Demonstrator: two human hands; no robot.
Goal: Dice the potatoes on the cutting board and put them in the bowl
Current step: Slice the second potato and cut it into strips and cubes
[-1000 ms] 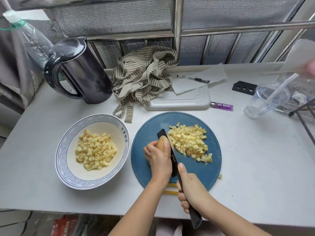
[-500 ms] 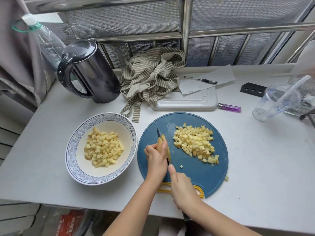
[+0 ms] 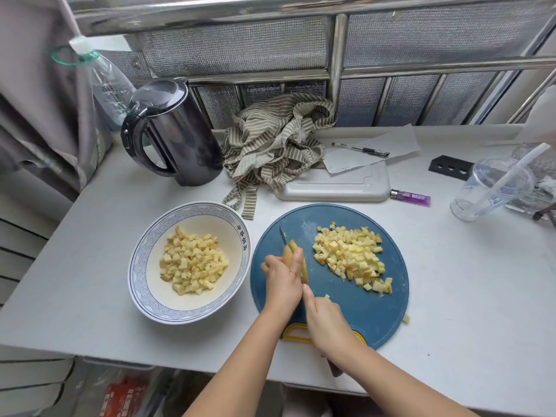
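Item: potato piece [image 3: 293, 257], centre of frame, left part of blue cutting board [image 3: 361, 311], on desk [image 3: 481, 296].
My left hand [image 3: 282, 278]: fingers curled, pinching piece upright.
My right hand [image 3: 328, 323]: fist closed round knife [image 3: 282, 234] handle; blade tip shows beyond piece.
Advice: keep fingertips tucked behind blade, slice straight down, even slabs.
Diced heap [image 3: 350, 255], right of board: awaits transfer.
Bowl [image 3: 141, 266], left of board: part filled.

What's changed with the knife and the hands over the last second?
The knife has sunk into the potato piece: a second ago its blade lay in full view, now only the tip shows. The right hand keeps gripping its handle and the left hand still pins the potato. The diced pile and bowl haven't moved.
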